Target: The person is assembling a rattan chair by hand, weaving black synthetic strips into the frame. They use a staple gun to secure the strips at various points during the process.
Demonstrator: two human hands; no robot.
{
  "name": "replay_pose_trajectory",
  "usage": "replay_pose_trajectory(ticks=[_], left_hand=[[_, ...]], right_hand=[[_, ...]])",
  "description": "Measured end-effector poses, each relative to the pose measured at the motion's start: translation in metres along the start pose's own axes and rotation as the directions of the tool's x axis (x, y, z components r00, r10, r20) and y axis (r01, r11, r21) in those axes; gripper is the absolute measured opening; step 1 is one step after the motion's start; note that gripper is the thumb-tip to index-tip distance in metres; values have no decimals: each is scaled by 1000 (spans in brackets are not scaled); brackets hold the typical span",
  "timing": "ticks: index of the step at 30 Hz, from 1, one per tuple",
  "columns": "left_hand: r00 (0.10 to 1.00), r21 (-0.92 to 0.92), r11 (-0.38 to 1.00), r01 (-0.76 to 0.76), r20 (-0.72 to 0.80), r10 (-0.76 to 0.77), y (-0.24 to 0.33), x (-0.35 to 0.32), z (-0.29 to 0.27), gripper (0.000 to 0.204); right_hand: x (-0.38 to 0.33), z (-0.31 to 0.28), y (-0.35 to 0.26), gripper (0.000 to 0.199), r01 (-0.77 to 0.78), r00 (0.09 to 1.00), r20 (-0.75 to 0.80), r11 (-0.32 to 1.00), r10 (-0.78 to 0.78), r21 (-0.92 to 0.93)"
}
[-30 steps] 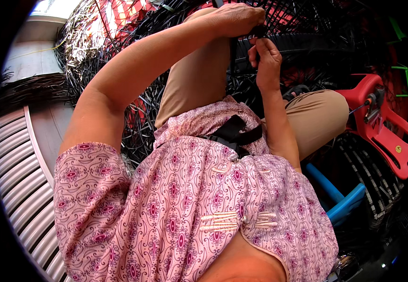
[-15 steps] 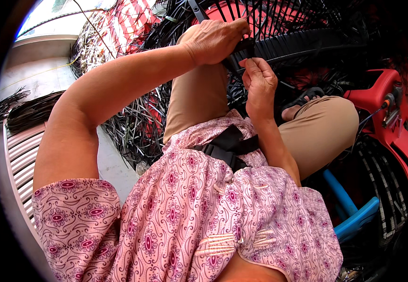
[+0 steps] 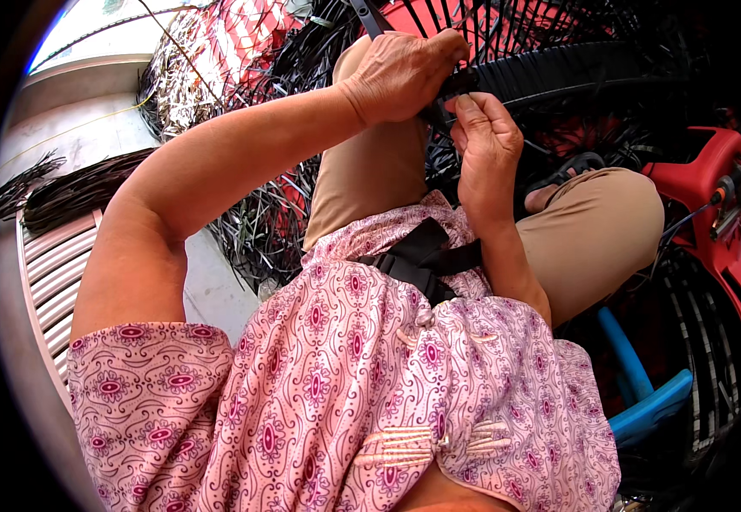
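A black woven frame point(image 3: 558, 72), with many dark strips running across it, leans over my lap against my knee. My left hand point(image 3: 409, 72) is closed at the frame's near corner, its fingertips curled over the black edge and partly hidden. Just below and to the right, my right hand point(image 3: 486, 141) pinches a thin black strip at that same corner. The strip is dark on dark, so its exact path cannot be made out. Both hands are close together, thumb tips near the frame's rim.
Loose black strips point(image 3: 264, 226) lie heaped on the left and beyond the frame. At right stands a red plastic stool point(image 3: 686, 181) with tools on it, including a screwdriver point(image 3: 718, 197). A blue plastic piece point(image 3: 656, 405) sits below it. Bundled strips point(image 3: 89, 188) rest on a slatted bench point(image 3: 59, 264).
The whole view has shifted slightly, moving things a little to the right. My right hand has turned a little at the corner; my left hand keeps its hold.
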State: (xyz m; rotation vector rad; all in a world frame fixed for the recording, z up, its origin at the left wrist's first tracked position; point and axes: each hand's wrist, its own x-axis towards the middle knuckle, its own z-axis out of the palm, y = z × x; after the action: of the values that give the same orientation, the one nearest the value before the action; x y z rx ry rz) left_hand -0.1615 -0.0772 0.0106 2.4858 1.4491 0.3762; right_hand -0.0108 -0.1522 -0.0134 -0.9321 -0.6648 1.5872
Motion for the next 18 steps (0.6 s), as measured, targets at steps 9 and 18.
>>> replay_pose_trajectory(ticks=[9,18], left_hand=[[997,-97,995,-3,-71,-4,3,1,3,21],[1000,-432,901,27,14,-23,0,3,-9,20]], right_hand=[[11,-6,10,19,49,999,-14,993,-51,-111],[12,-10,8,19,113,992,-39,985,-119,-128]])
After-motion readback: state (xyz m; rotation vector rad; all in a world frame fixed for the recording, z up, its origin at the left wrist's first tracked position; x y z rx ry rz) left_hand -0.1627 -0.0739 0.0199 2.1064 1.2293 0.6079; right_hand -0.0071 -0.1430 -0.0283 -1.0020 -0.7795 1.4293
